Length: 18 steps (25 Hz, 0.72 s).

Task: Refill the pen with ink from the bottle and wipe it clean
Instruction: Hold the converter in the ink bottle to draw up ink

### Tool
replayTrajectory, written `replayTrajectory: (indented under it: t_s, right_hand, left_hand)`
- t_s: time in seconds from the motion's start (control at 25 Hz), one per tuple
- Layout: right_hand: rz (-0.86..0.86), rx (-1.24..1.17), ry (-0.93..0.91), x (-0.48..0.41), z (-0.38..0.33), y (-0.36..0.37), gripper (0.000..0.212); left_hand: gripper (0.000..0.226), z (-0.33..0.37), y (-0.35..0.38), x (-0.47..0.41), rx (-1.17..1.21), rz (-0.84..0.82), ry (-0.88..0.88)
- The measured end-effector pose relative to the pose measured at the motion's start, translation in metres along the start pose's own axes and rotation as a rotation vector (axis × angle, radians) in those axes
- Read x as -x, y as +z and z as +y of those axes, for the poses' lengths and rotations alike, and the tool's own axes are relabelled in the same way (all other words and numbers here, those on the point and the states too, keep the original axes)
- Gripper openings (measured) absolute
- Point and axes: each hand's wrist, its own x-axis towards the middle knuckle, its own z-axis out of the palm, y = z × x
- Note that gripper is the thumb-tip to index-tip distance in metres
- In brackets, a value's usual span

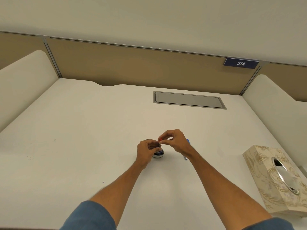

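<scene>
A small dark ink bottle [158, 154] stands on the white desk [83, 138], partly hidden under my hands. My left hand [147, 151] is closed around its upper part. My right hand [174, 141] pinches a small part with a red tip [160, 139] just above the bottle. Whether this is the pen's inner piece or a cap is too small to tell. A blue pen part [186, 152] lies on the desk behind my right wrist, mostly hidden by it.
A patterned tissue box [275, 180] with a silver oval opening sits at the desk's right edge. A grey cable hatch [188, 100] is set into the desk at the back. Partition walls enclose the desk on three sides.
</scene>
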Motion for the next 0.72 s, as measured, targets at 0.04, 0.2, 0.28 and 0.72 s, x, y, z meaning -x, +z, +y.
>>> replayTrajectory:
  t_s: [0.04,0.2,0.28,0.72]
  right_hand:
    - [0.005,-0.001,-0.001,-0.0002,-0.0005,0.0,0.008]
    - [0.013,-0.035,0.004,0.0004,0.0002,0.0,0.014]
    - [0.008,-0.061,0.014,0.0009,0.0014,-0.0003,0.016]
    - [0.0,-0.055,0.018,0.0,0.0005,-0.0004,0.013]
  left_hand:
    - [0.021,0.0001,0.0001,0.0001,0.002,-0.001,0.001]
    - [0.021,0.0005,0.0001,0.0005,0.006,-0.006,0.008]
    - [0.02,0.0006,0.0,0.0004,0.007,-0.006,0.007]
    - [0.021,-0.0008,0.0006,0.0001,0.01,-0.003,0.009]
